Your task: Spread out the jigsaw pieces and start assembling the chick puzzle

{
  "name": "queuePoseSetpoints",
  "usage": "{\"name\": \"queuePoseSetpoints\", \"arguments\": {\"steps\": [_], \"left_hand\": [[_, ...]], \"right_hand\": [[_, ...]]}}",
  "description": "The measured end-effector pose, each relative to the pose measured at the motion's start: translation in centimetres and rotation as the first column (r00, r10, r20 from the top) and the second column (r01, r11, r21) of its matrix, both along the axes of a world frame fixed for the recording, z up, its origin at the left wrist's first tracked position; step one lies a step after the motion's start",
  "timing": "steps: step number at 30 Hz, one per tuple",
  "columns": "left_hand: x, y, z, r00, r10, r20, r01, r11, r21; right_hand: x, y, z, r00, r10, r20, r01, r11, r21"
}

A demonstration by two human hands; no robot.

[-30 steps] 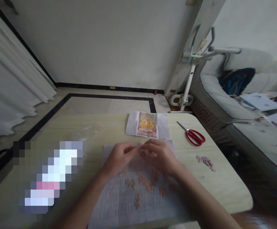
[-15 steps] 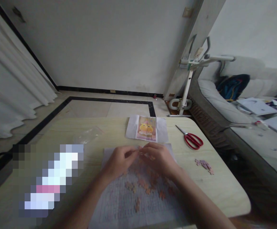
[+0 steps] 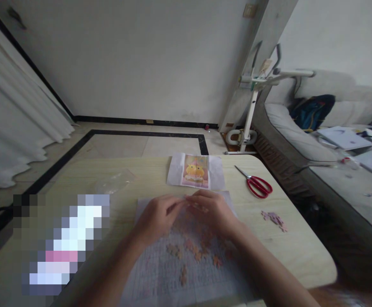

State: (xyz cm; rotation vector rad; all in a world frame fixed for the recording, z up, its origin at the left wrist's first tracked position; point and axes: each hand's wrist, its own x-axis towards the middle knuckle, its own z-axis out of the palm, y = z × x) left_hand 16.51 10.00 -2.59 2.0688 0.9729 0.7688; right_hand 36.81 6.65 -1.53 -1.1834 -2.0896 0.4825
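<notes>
My left hand [image 3: 160, 215] and my right hand [image 3: 210, 211] meet fingertip to fingertip over the far part of a printed paper sheet [image 3: 150, 273]. Both are closed in a pinch around a small pinkish jigsaw puzzle piece [image 3: 186, 197], mostly hidden by the fingers and blurred. Below the hands, loose orange and tan jigsaw pieces [image 3: 196, 251] are scattered on the sheet, some in the shadow of my right palm. Just beyond the fingertips lies a creased paper with a yellow cartoon picture [image 3: 195, 170].
Red-handled scissors [image 3: 259, 186] lie at the right, with a cluster of pinkish-purple puzzle pieces [image 3: 274, 219] nearer me. A clear plastic bag [image 3: 115, 181] rests on the wooden table [image 3: 301, 256] at the left, beside a pixelated object [image 3: 74, 238]. A sofa [image 3: 301, 140] stands right of the table.
The whole view has shifted slightly. My hands stay together at nearly the same place over the sheet, and the pieces on the table look unmoved.
</notes>
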Motion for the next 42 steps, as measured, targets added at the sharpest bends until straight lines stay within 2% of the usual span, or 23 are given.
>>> {"name": "queuePoseSetpoints", "arguments": {"steps": [3, 9, 14, 17, 22, 30, 42], "left_hand": [[-0.4, 0.2, 0.0, 0.999, 0.040, -0.037, -0.039, 0.999, 0.021], [-2.7, 1.9, 0.7, 0.952, 0.175, -0.252, -0.143, 0.980, 0.137], [-4.5, 2.8, 1.6, 0.907, 0.234, -0.350, -0.224, 0.972, 0.069], [-5.1, 2.8, 2.1, 0.891, 0.210, -0.402, -0.221, 0.975, 0.018], [-5.8, 2.6, 2.7, 0.818, 0.210, -0.536, -0.235, 0.972, 0.021], [-6.0, 2.4, 2.7, 0.791, 0.178, -0.586, -0.213, 0.977, 0.008], [-5.9, 2.4, 3.0, 0.807, 0.175, -0.564, -0.222, 0.975, -0.015]], "right_hand": [[0.4, 0.2, -0.2, 0.999, -0.035, 0.000, 0.035, 0.999, 0.027], [1.7, 1.0, -0.1, 0.982, -0.177, -0.059, 0.180, 0.982, 0.054], [2.5, 1.6, 0.1, 0.966, -0.253, -0.053, 0.256, 0.965, 0.062], [2.9, 1.8, 0.1, 0.961, -0.274, -0.033, 0.276, 0.959, 0.061], [3.1, 1.7, 0.1, 0.962, -0.272, -0.014, 0.272, 0.961, 0.042], [3.1, 1.9, 0.1, 0.971, -0.238, 0.003, 0.238, 0.971, 0.033], [3.1, 1.8, 0.1, 0.970, -0.242, 0.020, 0.242, 0.970, 0.000]]}}
